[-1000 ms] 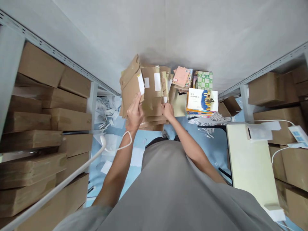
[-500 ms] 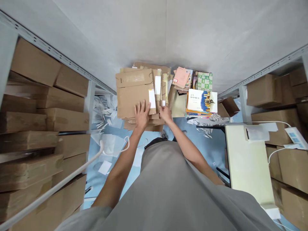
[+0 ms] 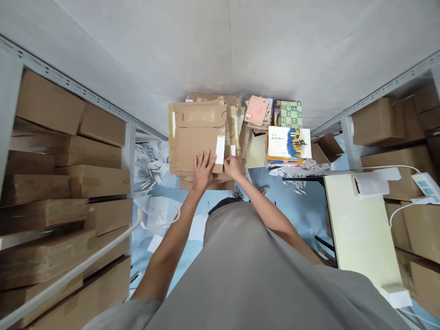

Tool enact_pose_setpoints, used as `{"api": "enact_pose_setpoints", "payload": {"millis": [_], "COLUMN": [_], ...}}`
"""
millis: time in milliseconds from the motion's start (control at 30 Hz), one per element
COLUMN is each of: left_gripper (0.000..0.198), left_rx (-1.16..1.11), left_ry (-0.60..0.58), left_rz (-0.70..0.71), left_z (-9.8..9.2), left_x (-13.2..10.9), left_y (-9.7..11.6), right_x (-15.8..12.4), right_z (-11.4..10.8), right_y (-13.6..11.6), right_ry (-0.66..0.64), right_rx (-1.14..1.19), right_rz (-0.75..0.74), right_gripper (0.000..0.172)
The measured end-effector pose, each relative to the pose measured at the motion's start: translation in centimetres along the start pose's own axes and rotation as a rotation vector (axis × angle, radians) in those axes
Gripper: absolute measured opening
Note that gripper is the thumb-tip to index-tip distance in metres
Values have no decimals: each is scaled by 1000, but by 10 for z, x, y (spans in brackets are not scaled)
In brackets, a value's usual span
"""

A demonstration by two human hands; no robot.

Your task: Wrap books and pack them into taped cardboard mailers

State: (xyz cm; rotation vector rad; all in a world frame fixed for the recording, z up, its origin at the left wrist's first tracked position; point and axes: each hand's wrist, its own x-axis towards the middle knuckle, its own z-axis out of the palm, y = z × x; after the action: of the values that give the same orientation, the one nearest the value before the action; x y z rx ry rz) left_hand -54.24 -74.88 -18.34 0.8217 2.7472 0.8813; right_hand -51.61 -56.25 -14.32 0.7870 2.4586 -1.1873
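A flattened cardboard box (image 3: 199, 138) lies on top of a pile of similar cardboard (image 3: 170, 130). It has a flap along its far edge and a white label (image 3: 220, 149) near its right side. My left hand (image 3: 203, 172) rests on its near part, palm down with fingers stretched out. At its lower right corner, beside the label, my right hand (image 3: 233, 167) pinches the cardboard edge between closed fingers; the fingertips are partly hidden.
Right of the pile stand stacks of books, with a white and blue book (image 3: 285, 142), pink booklets (image 3: 257, 110) and a green checked book (image 3: 291, 113). Shelves of cardboard boxes (image 3: 99, 181) flank both sides. A narrow cream table (image 3: 359, 229) is at my right; papers (image 3: 147, 167) litter the floor.
The top cardboard has shifted right on the pile, uncovering a taped strip at the left. Both hands stay on it, the right one now closer to the label. The view has tilted slightly.
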Motion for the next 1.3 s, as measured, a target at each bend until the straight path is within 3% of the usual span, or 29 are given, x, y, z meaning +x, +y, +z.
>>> {"api": "enact_pose_setpoints", "payload": {"millis": [67,200,300,400,500,633,733,833,900,1000,1133,1300], "left_gripper": [88,94,84,78,74,65,62,62,63,63,62,62], "left_rx": [-28,-59,-31,6,0,-77,-164,-206,-219,-234,-174,-137], "left_ry": [98,416,627,738,728,705,700,659,630,627,675,780], "left_rz": [-1,41,67,101,90,34,-29,-55,-42,-37,-41,-120], "left_z": [-7,-32,-56,-74,-82,-79,-73,-69,-68,-71,-79,-96], "left_x": [-2,-2,1,6,10,12,11,9,6,3,-2,-6], "left_y": [-5,-12,-5,10,24,31,30,28,29,28,25,30], "right_x": [-2,-3,-4,-6,-5,0,-1,-5,-4,5,16,9], "right_z": [2,-2,-14,-28,-35,-33,-32,-33,-35,-35,-29,-15], "right_y": [-3,-9,-13,-14,-11,1,13,22,22,17,15,30], "right_ry": [1,-6,31,56,63,80,60,74,49,-67,-181,-188], "right_rx": [37,37,64,132,142,77,-30,-244,-391,-509,-536,-453], "right_rz": [-21,-141,-258,-317,-330,-246,-211,-347,-519,-699,-708,-708], "right_gripper": [27,25,27,35,42,46,72,99,106,106,100,69]}}
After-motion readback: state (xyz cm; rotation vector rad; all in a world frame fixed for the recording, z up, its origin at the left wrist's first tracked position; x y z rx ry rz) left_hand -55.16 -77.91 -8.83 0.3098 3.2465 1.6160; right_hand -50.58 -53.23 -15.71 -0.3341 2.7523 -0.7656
